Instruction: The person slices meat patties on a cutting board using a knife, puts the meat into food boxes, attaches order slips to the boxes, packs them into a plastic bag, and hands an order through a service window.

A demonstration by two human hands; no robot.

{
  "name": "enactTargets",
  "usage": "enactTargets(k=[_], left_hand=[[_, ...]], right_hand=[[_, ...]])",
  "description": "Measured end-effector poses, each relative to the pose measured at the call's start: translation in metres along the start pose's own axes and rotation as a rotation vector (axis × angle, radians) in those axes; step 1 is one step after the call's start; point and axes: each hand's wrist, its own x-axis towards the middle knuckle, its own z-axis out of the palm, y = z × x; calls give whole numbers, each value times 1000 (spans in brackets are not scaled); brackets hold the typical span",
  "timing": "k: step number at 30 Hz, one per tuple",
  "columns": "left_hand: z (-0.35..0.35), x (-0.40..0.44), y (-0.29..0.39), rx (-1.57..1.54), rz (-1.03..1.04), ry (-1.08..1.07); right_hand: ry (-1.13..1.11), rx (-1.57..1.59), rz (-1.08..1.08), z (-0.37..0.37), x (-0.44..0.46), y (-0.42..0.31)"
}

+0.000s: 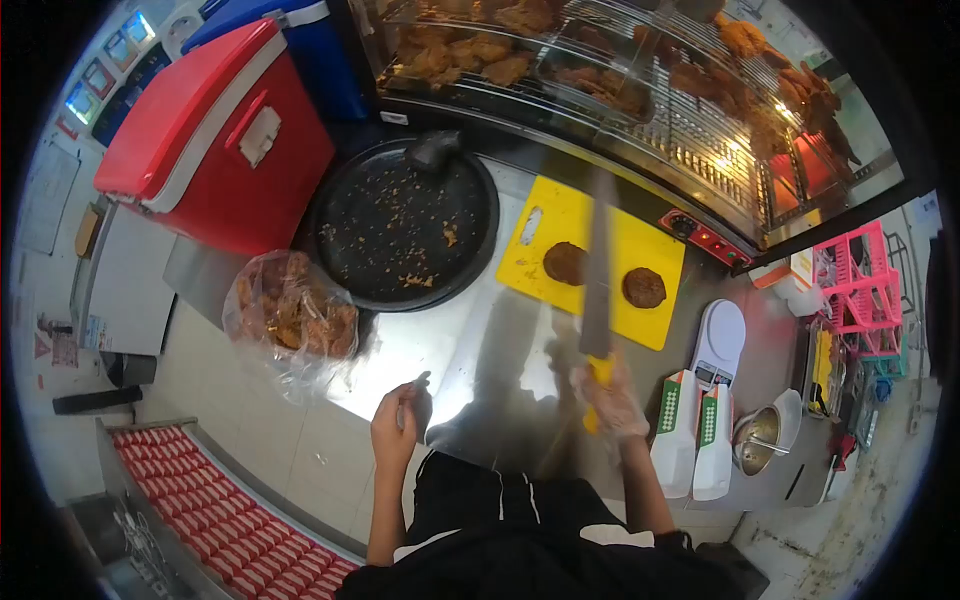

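My right hand [612,398], in a clear plastic glove, grips the yellow handle of a long knife [597,270]. The motion-blurred blade points away from me, passing over a yellow cutting board [520,268] between two round brown patties. One patty [566,263] lies left of the blade, close to it; the other patty [643,288] is on the right. Near the counter's front edge is my left hand [395,412], its fingers loosely bent and thumb apart, with nothing visible in it. It is nearest to a plastic bag of fried chicken [292,310] on its left.
A round black tray [478,235] with crumbs sits left of the board, a red cooler [215,150] beyond it. Behind stands a lit display warmer [690,225] with fried chicken. To the right are a white scale [720,340], paper boxes [678,440] and a metal bowl [752,458].
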Motion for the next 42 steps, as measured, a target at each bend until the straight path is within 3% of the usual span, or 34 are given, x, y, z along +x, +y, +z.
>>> enactTargets(k=[1, 3, 6, 8, 11, 13, 17, 20, 21, 23, 24, 28, 32, 33, 35, 39, 41, 42], left_hand=[[-3, -6, -3, 3, -5, 8], [-9, -16, -8, -15, -101, 29], [-10, -28, -8, -22, -87, 76], [-10, -33, -5, 13, -62, 81], [-11, -44, -5, 22, -75, 103], [-12, -49, -12, -44, -158, 127], [-11, -59, -22, -49, -168, 142], [-16, -63, -17, -10, -138, 84], [-13, -62, -12, -26, -122, 71], [-10, -60, -9, -43, -102, 57], [-8, -59, -7, -56, -82, 37], [-7, -57, -3, -51, -27, 0], [-10, -60, 2, -31, -1, -66], [-10, -60, 5, -41, -17, -57], [-8, -53, 8, -64, 5, -94], [8, -21, 11, -70, 66, -157], [26, 12, 21, -9, 319, -158], [37, 31, 33, 9, 391, -193]], right_hand=[[85, -508, -155, 19, 16, -13], [78, -727, -709, 66, 67, 14], [-130, -672, -545, 136, 95, -8], [-114, -1182, -522, 161, 107, -1], [-163, -1194, -547, 135, 79, 23], [-280, -1265, -449, 91, 40, 23], [-488, -1068, -78, 2, -23, -68], [-515, -962, 34, -20, -17, -107], [-479, -1028, -494, -17, -5, -92], [-527, -605, -393, 10, 30, -60], [-580, -132, 226, 47, 51, -48], [-288, -63, 416, 171, 112, -4], [-258, 81, 490, 186, 122, 36], [-224, 95, 502, 172, 113, 45], [-367, -158, 360, 127, 84, 65], [-404, -552, 488, 4, -2, 34], [-137, -309, 495, -38, -56, -3], [-106, -299, 510, -52, -74, 0]])
